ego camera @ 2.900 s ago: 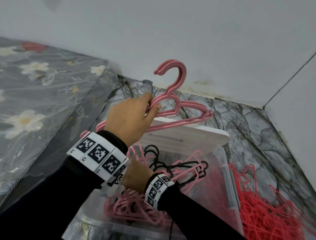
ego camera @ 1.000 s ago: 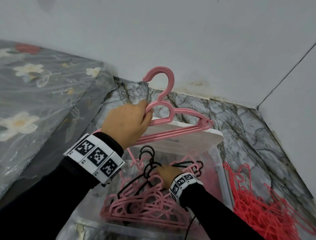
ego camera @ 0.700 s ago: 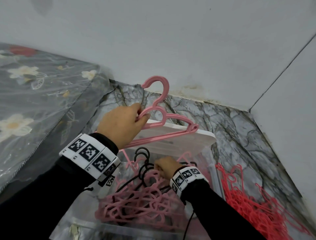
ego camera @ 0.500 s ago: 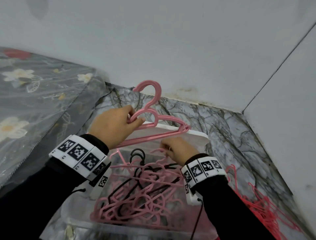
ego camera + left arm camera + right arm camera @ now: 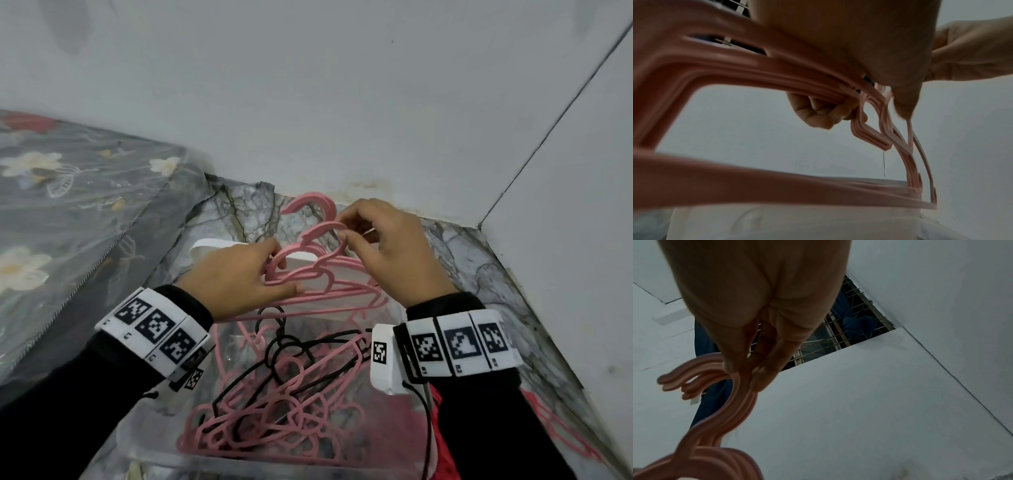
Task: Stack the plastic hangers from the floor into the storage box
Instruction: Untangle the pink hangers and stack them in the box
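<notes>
**Pink hangers squared up above the storage box**

A grey wall fills the upper half of the head view, with a floral mattress at nine o'clock and marbled flooring running toward three o'clock. The clear storage box is seen at six o'clock, its white lid propped behind it, and a tangle of pink and black hangers is already lying inside. A heap of red hangers is left on the floor at five o'clock, just beside the box.

A bundle of pink hangers is held above the open box. The shoulders of the bundle are gripped by the left hand, its fingers curled round them. The hook necks are pinched between thumb and fingertips of the right hand, as is confirmed by the right wrist view.

The step in hand is judged to be the aligning of the bundle before it is laid down. For the next move, the hooks would need to be nested flush, then the bundle lowered flat onto the pile so that snagging on the black hooks is avoided. Much of the task appears to remain.
</notes>
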